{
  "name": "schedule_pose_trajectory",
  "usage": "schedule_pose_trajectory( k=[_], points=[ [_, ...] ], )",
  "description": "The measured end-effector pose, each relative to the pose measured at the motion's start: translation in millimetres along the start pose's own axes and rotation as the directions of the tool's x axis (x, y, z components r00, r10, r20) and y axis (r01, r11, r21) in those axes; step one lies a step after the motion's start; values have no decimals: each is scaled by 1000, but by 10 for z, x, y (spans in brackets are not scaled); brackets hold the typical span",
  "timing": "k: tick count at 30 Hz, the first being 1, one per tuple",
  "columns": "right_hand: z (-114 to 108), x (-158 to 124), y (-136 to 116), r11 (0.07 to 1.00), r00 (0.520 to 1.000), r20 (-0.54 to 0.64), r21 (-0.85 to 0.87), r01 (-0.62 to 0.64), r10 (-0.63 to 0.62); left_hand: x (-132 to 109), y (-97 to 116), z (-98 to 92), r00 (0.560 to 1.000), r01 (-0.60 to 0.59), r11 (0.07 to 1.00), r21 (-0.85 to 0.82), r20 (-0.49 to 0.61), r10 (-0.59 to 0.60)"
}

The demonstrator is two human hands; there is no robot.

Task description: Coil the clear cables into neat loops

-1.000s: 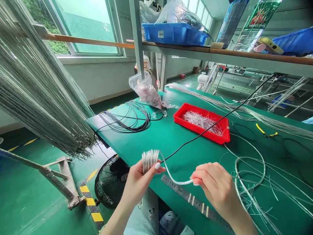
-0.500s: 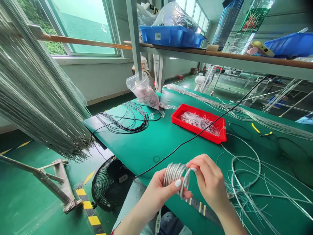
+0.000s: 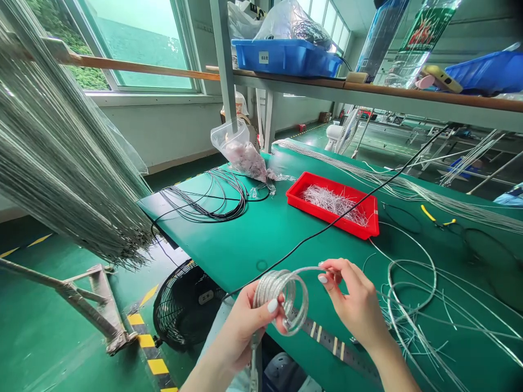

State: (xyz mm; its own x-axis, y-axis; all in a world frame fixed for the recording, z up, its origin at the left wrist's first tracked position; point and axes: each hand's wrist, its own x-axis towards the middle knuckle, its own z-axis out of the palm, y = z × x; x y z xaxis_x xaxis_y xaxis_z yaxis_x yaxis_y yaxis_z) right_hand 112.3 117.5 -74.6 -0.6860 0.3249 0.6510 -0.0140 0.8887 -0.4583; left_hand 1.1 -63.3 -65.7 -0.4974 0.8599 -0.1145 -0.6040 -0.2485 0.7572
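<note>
A coil of clear-jacketed silvery cable (image 3: 280, 291) is gripped in my left hand (image 3: 255, 316), thumb across its front and fingers around the loops. One end with a plug (image 3: 254, 362) hangs below that hand. My right hand (image 3: 355, 299), to the right of the coil, pinches the free length of the same cable between thumb and fingertips. This length runs from the top of the coil to the pinch. Below the hands, a dark strip with pale bands (image 3: 327, 340) lies along the table's near edge.
A red tray (image 3: 294, 200) of thin clear ties stands mid-table. A black cable (image 3: 302, 243) slants across the green table. Loose silvery cables (image 3: 412, 305) lie right, beside yellow-handled cutters (image 3: 429, 213). Black coils (image 3: 220, 215) and a plastic bag (image 3: 245, 155) are left. A fan (image 3: 183, 310) stands below.
My left hand has moved left with the coil, and the coil has turned to show its round opening. My right hand is now farther from it, with cable stretched between.
</note>
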Motion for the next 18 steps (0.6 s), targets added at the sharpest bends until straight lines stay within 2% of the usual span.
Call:
schedule_pose_trajectory(
  k=[5, 9, 12, 15, 18],
  points=[
    [-58, -121, 133, 997, 994, -70, 28, -78, 79, -21, 160, -233, 974, -165, 982, -91, -170, 147],
    [-52, -148, 104, 996, 996, -28, 46, -78, 80, -39, 202, -284, 964, -188, 982, 19, -186, 188],
    [-48, -142, 50, 999, 1000, -14, -32, 14, -14, -64, 179, -253, 961, -175, 975, 135, -191, 199],
    [-73, -142, -20, 975, 989, 10, -164, 150, -150, -77, 156, -209, 900, -205, 936, 285, -321, 295],
    [-114, -144, -125, 959, 977, 73, -190, 210, -199, -61, 146, -157, 819, -216, 887, 408, -419, 392]
  ],
)
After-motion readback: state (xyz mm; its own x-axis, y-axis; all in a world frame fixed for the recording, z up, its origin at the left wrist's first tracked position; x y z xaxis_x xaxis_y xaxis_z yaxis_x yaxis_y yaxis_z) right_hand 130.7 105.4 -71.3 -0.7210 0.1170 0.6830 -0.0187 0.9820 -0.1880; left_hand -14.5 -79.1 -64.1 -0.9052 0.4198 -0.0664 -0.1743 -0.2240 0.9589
